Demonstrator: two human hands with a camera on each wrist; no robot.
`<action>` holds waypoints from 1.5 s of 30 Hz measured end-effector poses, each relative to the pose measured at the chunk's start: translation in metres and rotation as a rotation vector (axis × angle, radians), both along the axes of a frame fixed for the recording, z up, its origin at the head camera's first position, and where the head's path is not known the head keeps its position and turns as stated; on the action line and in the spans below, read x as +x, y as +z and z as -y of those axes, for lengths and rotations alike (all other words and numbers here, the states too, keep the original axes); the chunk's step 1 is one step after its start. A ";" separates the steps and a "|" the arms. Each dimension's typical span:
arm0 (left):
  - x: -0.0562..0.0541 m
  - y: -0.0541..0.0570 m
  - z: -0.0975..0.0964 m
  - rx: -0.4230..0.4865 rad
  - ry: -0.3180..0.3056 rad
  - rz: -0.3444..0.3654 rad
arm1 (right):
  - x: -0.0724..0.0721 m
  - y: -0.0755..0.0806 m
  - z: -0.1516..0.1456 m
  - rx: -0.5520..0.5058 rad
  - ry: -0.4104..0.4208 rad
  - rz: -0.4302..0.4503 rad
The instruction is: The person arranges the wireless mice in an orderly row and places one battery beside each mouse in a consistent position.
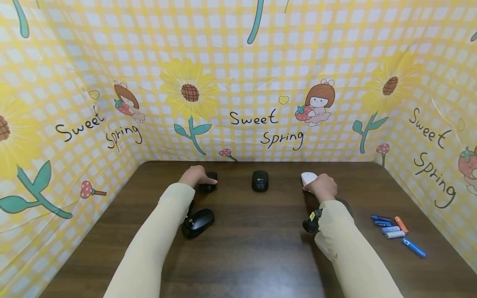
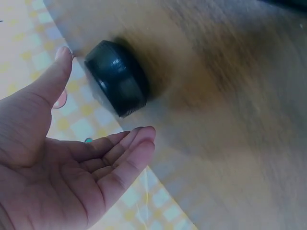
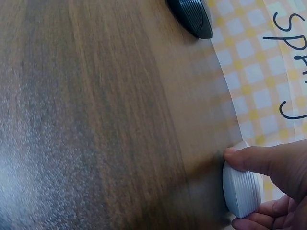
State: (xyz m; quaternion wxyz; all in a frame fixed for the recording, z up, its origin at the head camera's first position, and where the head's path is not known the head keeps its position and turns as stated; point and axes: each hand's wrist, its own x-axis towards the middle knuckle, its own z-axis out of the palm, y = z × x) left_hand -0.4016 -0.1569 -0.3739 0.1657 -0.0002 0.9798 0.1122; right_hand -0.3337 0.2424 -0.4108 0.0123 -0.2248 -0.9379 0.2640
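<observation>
At the back left, my left hand [image 1: 193, 175] is spread beside a black computer mouse [image 1: 209, 187]. In the left wrist view the thumb and the loosely bent fingers of that hand [image 2: 72, 167] stand on either side of the same mouse [image 2: 117, 79], with a gap visible. My right hand [image 1: 324, 186] grips a white mouse [image 1: 308, 178] at the back right. In the right wrist view the thumb lies on one ribbed side of the white mouse [image 3: 242, 189] and the fingers curl at its other end.
Another black mouse [image 1: 260, 181] stands at the back middle, and a glossy black one [image 1: 201, 223] lies by the left forearm. A pale rounded object [image 1: 322, 247] is partly hidden under the right sleeve. Several batteries [image 1: 390, 229] lie at the right. Patterned cloth [image 1: 238, 82] walls the table.
</observation>
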 end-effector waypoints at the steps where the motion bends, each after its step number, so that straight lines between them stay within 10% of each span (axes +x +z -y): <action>1: 0.001 0.001 0.002 0.008 -0.001 -0.002 | 0.000 0.000 0.000 0.001 0.001 0.001; 12: 0.019 0.017 0.027 0.049 -0.069 -0.069 | -0.001 -0.001 0.001 -0.005 -0.005 0.014; 32: 0.073 0.001 0.078 0.243 -0.272 -0.314 | 0.002 0.003 0.001 -0.014 0.010 0.018; 45: 0.107 -0.022 0.089 0.506 -0.404 -0.213 | -0.002 0.001 -0.002 -0.016 0.025 0.017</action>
